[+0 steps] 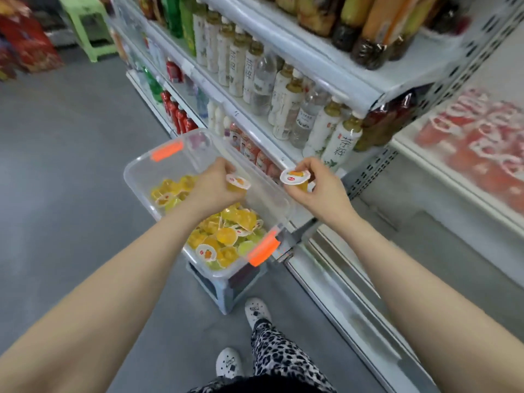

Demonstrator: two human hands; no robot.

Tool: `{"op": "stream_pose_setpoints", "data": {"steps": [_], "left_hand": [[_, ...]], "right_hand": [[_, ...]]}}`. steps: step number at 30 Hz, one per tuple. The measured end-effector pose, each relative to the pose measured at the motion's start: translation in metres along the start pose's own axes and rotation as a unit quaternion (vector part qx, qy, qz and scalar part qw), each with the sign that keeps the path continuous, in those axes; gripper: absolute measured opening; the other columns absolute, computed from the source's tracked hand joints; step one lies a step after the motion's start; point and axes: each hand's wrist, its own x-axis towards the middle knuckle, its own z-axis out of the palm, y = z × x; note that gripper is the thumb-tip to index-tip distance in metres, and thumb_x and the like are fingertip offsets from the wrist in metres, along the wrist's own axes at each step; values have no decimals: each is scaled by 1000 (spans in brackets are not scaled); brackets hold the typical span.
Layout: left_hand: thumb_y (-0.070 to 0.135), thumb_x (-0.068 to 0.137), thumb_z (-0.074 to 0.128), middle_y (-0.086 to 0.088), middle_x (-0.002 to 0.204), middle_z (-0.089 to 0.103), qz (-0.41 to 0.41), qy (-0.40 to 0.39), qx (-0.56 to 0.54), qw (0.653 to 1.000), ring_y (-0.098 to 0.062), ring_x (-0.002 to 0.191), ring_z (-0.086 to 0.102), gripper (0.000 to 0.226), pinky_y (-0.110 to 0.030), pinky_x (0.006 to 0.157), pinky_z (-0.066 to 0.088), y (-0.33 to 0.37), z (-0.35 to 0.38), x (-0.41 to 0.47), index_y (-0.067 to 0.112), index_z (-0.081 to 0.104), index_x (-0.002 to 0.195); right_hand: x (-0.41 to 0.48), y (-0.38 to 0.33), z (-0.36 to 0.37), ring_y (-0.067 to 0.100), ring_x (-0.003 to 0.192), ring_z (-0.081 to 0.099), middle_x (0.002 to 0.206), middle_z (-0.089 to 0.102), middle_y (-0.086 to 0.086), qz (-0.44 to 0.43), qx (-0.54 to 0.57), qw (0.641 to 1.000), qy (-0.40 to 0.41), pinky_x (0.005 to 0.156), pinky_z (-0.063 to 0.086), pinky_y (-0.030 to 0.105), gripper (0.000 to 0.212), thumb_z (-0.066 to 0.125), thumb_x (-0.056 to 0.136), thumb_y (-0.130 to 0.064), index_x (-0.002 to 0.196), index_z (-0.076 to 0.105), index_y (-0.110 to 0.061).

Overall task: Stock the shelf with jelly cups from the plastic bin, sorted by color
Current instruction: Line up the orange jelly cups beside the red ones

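A clear plastic bin (141, 177) with orange latches rests on a small grey stool in front of me. Several yellow, orange and green jelly cups (226, 236) lie in it. Above the bin, my left hand (212, 188) grips an orange jelly cup (238, 183) with a white lid. My right hand (317, 191), over the bin's right rim, pinches another orange jelly cup (296, 178). On the shelf (493, 177) at the far right sit several red jelly cups (482, 137), blurred.
A white shelf unit (326, 72) full of drink bottles rises just behind the bin. A green plastic stool (88, 26) and red snack bags (25, 43) stand on the grey floor at the back left. My feet (256, 310) stand beside the grey stool.
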Motion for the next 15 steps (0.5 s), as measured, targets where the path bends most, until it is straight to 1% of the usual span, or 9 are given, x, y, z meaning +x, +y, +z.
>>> {"op": "stream_pose_setpoints", "data": {"steps": [1, 3, 5, 7, 9, 11, 13, 15], "left_hand": [[21, 71, 75, -4, 108, 59, 20, -8, 2, 1000, -22, 93, 58, 53, -29, 72, 42, 12, 4, -3, 17, 47, 116], [24, 67, 75, -6, 111, 60, 74, -24, 13, 997, -24, 99, 58, 59, -29, 77, 44, 37, 11, -6, 15, 52, 120], [36, 65, 72, -8, 115, 61, 124, -36, 38, 991, -24, 106, 56, 63, -28, 82, 41, 65, 19, -11, 15, 57, 123], [49, 61, 65, -7, 114, 61, 164, -43, 67, 983, -22, 108, 54, 65, -27, 83, 39, 95, 27, -16, 21, 62, 120], [57, 61, 62, -5, 109, 62, 206, -53, 90, 973, -20, 104, 54, 61, -29, 78, 41, 126, 34, -23, 25, 65, 113], [58, 67, 65, -2, 105, 61, 246, -63, 101, 962, -19, 101, 54, 54, -31, 76, 42, 157, 41, -29, 25, 65, 110], [55, 74, 68, -1, 104, 61, 288, -61, 106, 950, -20, 100, 54, 47, -34, 80, 45, 188, 49, -36, 24, 64, 109], [53, 76, 70, 0, 104, 60, 329, -55, 105, 937, -19, 99, 54, 45, -34, 82, 44, 219, 59, -43, 25, 64, 110]], "right_hand": [[-11, -1, -14, 12, 82, 58, 94, 63, -10, 4, -7, 1000, 18, 73, 48, 36, 30, 72, 81, -40, 97, 50, -29], [-32, -1, -40, 15, 82, 59, 95, 63, -8, 20, -13, 998, 50, 73, 48, 37, 29, 69, 82, -39, 99, 49, -28], [-52, 1, -67, 15, 80, 59, 93, 64, -7, 28, -25, 996, 85, 70, 48, 37, 27, 66, 82, -40, 99, 47, -30], [-72, 4, -95, 11, 75, 57, 90, 66, -8, 34, -39, 992, 117, 64, 45, 33, 26, 65, 81, -42, 96, 46, -32], [-90, 9, -121, 5, 70, 53, 90, 65, -10, 47, -53, 986, 153, 60, 40, 28, 26, 66, 82, -41, 97, 48, -30], [-108, 15, -147, 5, 68, 51, 91, 64, -9, 56, -62, 977, 194, 59, 39, 29, 27, 68, 82, -39, 98, 50, -28], [-126, 22, -173, 7, 68, 52, 90, 63, -9, 66, -75, 967, 233, 61, 41, 31, 28, 70, 81, -39, 99, 51, -26], [-143, 30, -200, 8, 68, 52, 92, 61, -10, 81, -90, 957, 263, 63, 42, 31, 30, 69, 81, -38, 101, 50, -25]]}}
